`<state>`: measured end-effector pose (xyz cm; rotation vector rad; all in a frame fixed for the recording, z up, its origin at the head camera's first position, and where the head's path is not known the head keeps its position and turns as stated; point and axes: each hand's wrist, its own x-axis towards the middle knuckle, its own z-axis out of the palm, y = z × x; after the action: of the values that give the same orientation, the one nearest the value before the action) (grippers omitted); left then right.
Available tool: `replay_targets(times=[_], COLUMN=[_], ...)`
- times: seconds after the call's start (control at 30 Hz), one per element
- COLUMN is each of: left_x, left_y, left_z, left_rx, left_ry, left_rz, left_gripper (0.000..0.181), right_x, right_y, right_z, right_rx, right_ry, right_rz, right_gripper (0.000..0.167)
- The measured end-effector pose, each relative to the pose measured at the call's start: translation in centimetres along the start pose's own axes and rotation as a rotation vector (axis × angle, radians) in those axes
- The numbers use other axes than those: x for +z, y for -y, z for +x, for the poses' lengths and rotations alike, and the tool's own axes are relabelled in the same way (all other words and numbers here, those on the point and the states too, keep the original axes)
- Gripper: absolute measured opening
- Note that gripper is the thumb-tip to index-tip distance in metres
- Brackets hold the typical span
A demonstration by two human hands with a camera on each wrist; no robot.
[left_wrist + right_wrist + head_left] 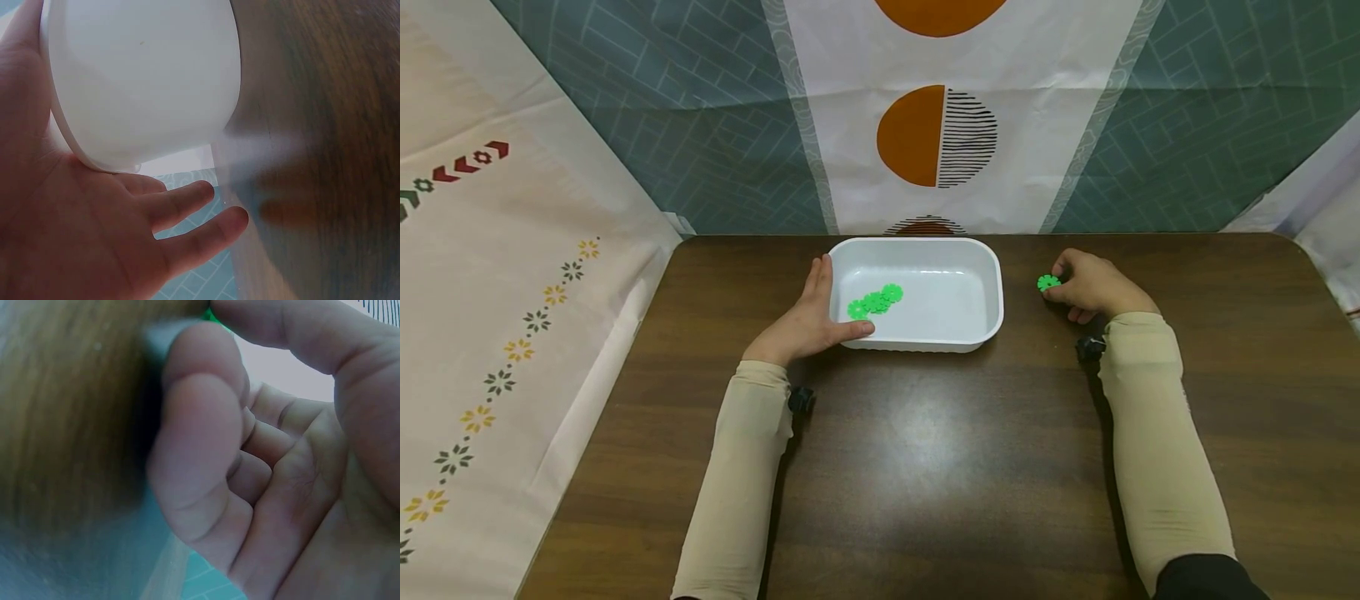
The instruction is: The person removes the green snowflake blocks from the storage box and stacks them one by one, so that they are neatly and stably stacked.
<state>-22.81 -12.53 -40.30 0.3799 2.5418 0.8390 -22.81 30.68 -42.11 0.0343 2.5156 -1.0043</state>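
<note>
A white tray (940, 333) stands near the table's far edge, with several green notched discs (880, 300) lying together at its left. My left hand (801, 321) rests on the tray's left end. Its thumb lies along the near rim, while its straight fingers extend beside the left wall. From the left wrist view, the tray's outer wall (144, 81) sits against the thumb side of the palm. To the right of the tray, my right hand (1093, 283) pinches another green notched disc (1048, 283) at the table surface. In the right wrist view, fingers mostly hide that disc.
The brown wooden table (940, 483) ends just behind the tray. A patterned cloth (722, 125) hangs behind it, and a white embroidered cloth (572, 350) drapes along the left side.
</note>
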Motion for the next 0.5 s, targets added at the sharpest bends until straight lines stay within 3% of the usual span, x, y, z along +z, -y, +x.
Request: replay_targets(times=[0.5], left_x=[0.06], left_y=[0.02], left_z=[0.02], left_rx=[0.008], left_ry=[-0.009], left_rz=[-0.002], left_gripper=[0.131], right_x=[-0.52], right_y=[-0.13], right_z=[-0.52], right_rx=[-0.014], right_ry=[0.007], right_rz=[0.011], right_gripper=[0.049])
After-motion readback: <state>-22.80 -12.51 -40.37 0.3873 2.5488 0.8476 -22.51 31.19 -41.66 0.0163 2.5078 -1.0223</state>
